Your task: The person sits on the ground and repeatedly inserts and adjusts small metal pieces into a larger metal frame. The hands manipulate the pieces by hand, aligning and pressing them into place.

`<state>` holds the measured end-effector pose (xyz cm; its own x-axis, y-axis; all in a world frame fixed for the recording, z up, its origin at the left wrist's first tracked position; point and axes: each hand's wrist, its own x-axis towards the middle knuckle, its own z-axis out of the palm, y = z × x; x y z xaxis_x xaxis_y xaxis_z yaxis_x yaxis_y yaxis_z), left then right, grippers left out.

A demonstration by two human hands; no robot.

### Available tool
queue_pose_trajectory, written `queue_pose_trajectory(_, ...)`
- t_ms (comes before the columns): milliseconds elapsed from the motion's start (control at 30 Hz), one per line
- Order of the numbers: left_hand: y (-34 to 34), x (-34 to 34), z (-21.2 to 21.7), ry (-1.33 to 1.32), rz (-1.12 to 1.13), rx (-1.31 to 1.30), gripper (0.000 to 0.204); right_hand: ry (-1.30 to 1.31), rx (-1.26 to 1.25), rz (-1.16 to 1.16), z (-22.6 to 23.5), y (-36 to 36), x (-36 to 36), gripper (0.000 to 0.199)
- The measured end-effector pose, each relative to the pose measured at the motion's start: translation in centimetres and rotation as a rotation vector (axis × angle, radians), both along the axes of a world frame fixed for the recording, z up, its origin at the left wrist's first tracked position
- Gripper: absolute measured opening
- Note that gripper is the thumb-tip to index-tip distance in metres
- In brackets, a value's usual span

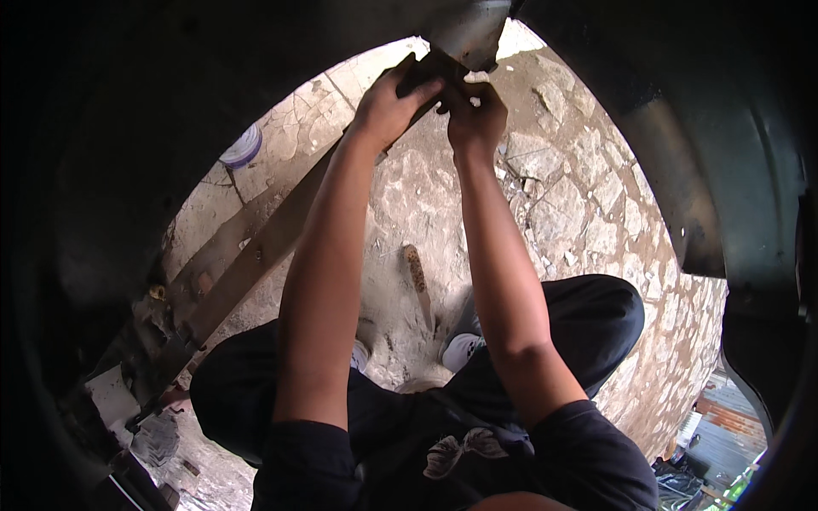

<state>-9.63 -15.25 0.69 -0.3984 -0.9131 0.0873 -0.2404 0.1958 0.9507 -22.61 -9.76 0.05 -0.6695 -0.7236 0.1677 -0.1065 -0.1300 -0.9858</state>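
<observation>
The left hand (394, 109) curls around a dark metal piece (436, 68), near the top end of a long bar (273, 230) and close to a grey metal plate (473, 34). The right hand (477, 123) has bent fingers beside it — I cannot tell if they hold anything. A slip could scrape knuckles, because the plate's edge is so near.

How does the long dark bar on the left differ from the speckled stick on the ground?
Size: the long dark bar looks far longer and wider than the speckled stick.
Pose: the bar slants up to the right, toward the left hand; the stick's upper end leans slightly left.
Surface: the bar looks mostly plain brown, while the stick's upper part is speckled.
Both are elongated.
</observation>
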Motion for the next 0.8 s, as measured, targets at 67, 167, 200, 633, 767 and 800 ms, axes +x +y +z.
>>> queue_pose_trajectory(67, -1.0, 0.4, -0.1, 0.039, -0.041, 0.030, 0.089, 0.069, 0.073, -0.020, 0.6, 0.0, 0.1, 0.032)
queue_pose_trajectory(167, -0.6, 0.4, -0.4, 0.033, 0.011, 0.009, 0.081, 0.103, 0.138, -0.022, 0.0, 1.1, 0.2, 0.036)
queue_pose_trajectory(200, -0.6, 0.2, -0.3, 0.042, 0.036, -0.002, 0.080, 0.092, 0.103, -0.010, 0.1, 0.6, -0.1, 0.036)
queue_pose_trajectory(633, -1.0, -0.1, -0.8, 0.072, 0.047, -0.087, 0.057, 0.158, 0.051, -0.054, 1.5, 0.2, 0.4, 0.034)
queue_pose_trajectory(767, -1.1, 0.2, -1.2, 0.180, -0.012, 0.069, 0.052, 0.193, 0.169, -0.048, 0.6, 1.5, 0.1, 0.033)
queue_pose_trajectory(800, -0.9, 0.1, -1.0, 0.178, 0.003, 0.052, 0.052, 0.171, 0.108, -0.039, 0.5, 1.0, 0.0, 0.033)
